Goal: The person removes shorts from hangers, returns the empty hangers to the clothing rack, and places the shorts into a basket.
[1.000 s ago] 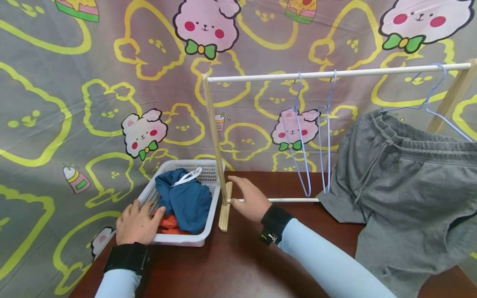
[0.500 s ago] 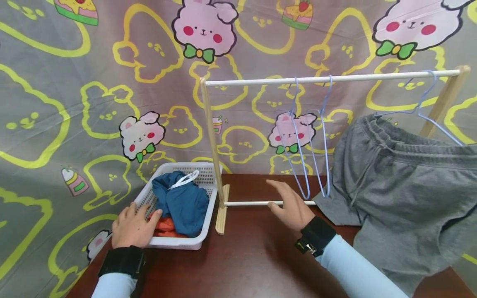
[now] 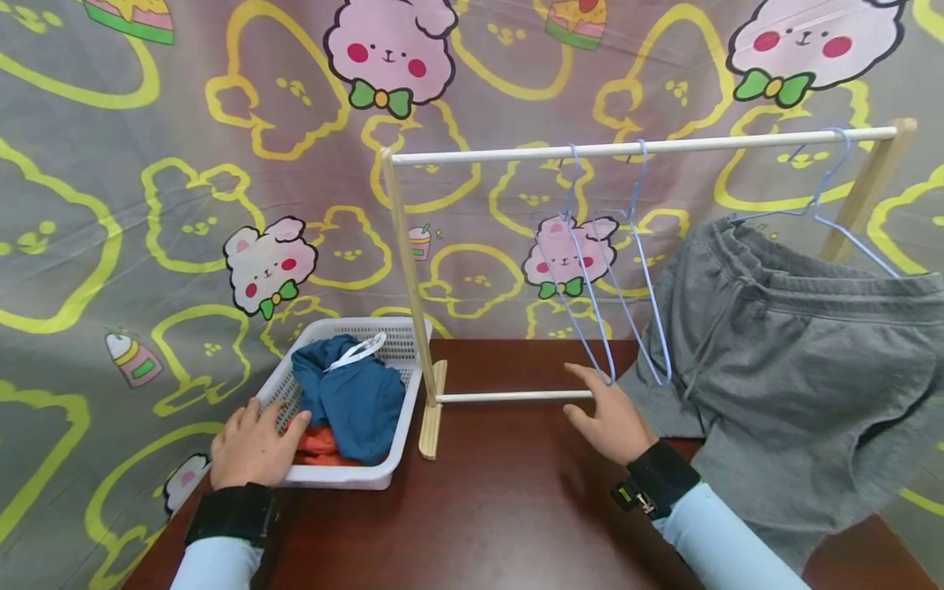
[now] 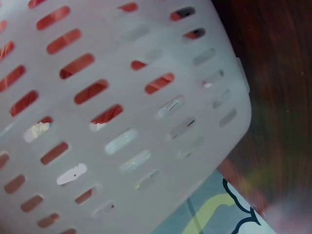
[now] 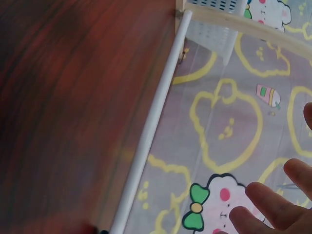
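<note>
My left hand [image 3: 254,447] rests at the near left corner of a white plastic basket [image 3: 394,471], thumb spread over its rim. The basket holds a blue garment [image 3: 354,401] with a white loop and an orange-red garment [image 3: 319,447]. In the left wrist view, the slotted basket wall [image 4: 126,97] fills most of the picture. My right hand [image 3: 615,418] is raised, fingers extended, by the lower corner of a bare blue hanger [image 3: 583,270]; contact is unclear. Beside it hangs a second bare hanger [image 3: 647,287]. Several right fingers [image 5: 273,204] show in the right wrist view.
A small rack with a white top rod [image 3: 501,153] and wooden posts stands on the dark red-brown table [image 3: 472,516]. Grey drawstring shorts [image 3: 804,369] hang at its right on another blue hanger [image 3: 819,205]. A white lower bar [image 3: 509,397] crosses near the table. Behind hangs a cartoon-print curtain [image 3: 472,205].
My right hand has moved right, from the rack's left post to the bare hangers. Those hangers have turned somewhat. My left hand stays at the basket, and the view has shifted slightly.
</note>
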The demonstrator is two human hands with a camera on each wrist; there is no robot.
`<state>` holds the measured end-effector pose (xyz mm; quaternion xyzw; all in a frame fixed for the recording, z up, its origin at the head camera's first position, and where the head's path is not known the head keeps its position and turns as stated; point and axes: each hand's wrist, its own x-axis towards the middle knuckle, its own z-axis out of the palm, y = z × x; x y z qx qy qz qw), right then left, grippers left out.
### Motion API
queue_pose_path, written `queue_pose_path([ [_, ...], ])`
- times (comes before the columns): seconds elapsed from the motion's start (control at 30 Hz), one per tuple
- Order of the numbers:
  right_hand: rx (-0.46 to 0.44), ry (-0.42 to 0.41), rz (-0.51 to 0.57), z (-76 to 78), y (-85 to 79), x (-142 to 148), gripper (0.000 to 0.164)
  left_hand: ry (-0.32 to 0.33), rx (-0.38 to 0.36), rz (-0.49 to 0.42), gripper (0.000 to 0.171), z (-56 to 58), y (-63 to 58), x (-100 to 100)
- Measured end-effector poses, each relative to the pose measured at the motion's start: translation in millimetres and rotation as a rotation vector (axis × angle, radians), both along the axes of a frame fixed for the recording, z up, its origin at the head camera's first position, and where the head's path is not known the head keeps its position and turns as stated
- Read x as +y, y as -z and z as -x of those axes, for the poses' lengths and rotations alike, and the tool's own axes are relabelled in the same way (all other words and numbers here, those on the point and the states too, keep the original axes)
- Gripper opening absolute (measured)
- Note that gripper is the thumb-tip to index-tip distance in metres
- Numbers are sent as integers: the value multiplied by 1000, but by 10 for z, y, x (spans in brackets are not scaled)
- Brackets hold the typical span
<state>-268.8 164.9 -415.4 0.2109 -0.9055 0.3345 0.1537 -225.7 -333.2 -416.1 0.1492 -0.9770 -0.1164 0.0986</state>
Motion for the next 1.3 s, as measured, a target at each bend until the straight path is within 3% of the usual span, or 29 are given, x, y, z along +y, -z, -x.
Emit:
queue_pose_path([
  [0.47,40,19,46,49,148,218,59,18,60,-52,85,-36,-33,-89],
  [0.6,20,18,53,25,154,266,58,52,21,-92,87,-73,-44,-111],
  [0.7,4,16,49,4,151,305,58,110,47,-104,84,-108,-95,-111],
  [0.8,-6,21,43,0,146,335,59,188,138,-124,78,-113,-243,-61],
  [0.93,-15,37,40,2,132,363,60,288,217,-186,77,-69,-552,84],
  [1.1,-12,44,32,14,110,365,60,365,214,-253,81,-14,-852,313],
  [1.3,-18,51,22,10,118,358,60,412,179,-335,82,80,-1028,643],
])
